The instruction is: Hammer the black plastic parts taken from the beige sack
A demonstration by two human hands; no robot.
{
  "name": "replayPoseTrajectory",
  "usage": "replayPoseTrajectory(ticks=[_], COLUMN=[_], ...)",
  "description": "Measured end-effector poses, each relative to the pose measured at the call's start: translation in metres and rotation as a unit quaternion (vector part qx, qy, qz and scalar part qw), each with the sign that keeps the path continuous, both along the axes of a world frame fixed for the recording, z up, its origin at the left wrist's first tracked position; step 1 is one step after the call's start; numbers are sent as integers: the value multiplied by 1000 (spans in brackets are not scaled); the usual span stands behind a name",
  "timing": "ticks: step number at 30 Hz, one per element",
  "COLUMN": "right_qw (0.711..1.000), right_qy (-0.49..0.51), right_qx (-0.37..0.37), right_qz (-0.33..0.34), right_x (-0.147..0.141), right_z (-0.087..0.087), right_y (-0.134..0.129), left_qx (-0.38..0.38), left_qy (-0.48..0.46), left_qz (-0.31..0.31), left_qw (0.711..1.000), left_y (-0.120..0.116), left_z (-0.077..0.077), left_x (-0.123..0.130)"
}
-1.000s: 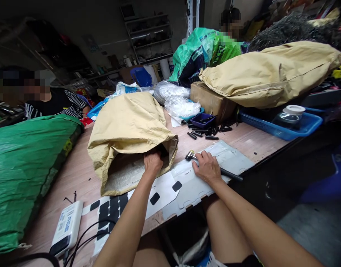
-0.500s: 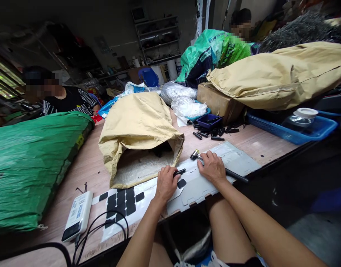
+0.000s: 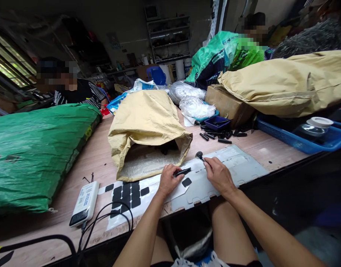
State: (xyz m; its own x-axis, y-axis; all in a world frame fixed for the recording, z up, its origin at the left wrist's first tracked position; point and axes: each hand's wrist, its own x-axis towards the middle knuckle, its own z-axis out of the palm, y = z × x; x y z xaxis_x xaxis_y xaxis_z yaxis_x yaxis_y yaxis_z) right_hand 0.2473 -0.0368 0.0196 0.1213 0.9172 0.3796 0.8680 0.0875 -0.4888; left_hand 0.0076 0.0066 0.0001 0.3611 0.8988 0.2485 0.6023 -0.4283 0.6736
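Note:
My left hand (image 3: 168,179) is closed on a slim black part (image 3: 183,172), which lies low over the grey-white board (image 3: 231,163). To its right, my right hand (image 3: 219,174) grips the shaft of a small hammer (image 3: 199,155), whose dark round head points away from me, above the board. A single black rounded pad (image 3: 186,182) lies just right of my left hand. Several more black pads (image 3: 126,193) sit in rows on a white sheet to the left.
An open tan sack (image 3: 148,118) lies beyond my left hand. Loose black parts (image 3: 224,141) and a purple tray (image 3: 217,122) are farther back. A white power bank (image 3: 84,204) with black cables and a green sack (image 3: 42,152) are left. Two people sit beyond the table.
My right hand has closed around the hammer and lifted it from the board, turning its head. My left hand still holds the black part. The whole view has shifted slightly.

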Motion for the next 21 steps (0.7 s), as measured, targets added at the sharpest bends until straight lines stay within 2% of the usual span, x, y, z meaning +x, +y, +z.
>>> replayPoseTrajectory(ticks=[3, 7, 12, 17, 21], right_qw=[996, 996, 997, 997, 995], right_qy=[63, 49, -36, -22, -46], right_qx=[24, 43, 21, 34, 15], right_qz=[53, 67, 60, 69, 91], right_x=[-23, -47, -56, -64, -70], right_z=[4, 11, 14, 15, 13], right_y=[-16, -27, -26, -25, -27], left_qx=[-6, 2, 1, 12, 19], left_qy=[-9, -17, -8, 3, 21], left_qz=[3, 4, 9, -4, 1], left_qw=[1000, 1000, 1000, 1000, 1000], left_y=[1, 1, 0, 0, 0], left_z=[-4, -6, -4, -3, -2], left_x=[0, 0, 1, 0, 0])
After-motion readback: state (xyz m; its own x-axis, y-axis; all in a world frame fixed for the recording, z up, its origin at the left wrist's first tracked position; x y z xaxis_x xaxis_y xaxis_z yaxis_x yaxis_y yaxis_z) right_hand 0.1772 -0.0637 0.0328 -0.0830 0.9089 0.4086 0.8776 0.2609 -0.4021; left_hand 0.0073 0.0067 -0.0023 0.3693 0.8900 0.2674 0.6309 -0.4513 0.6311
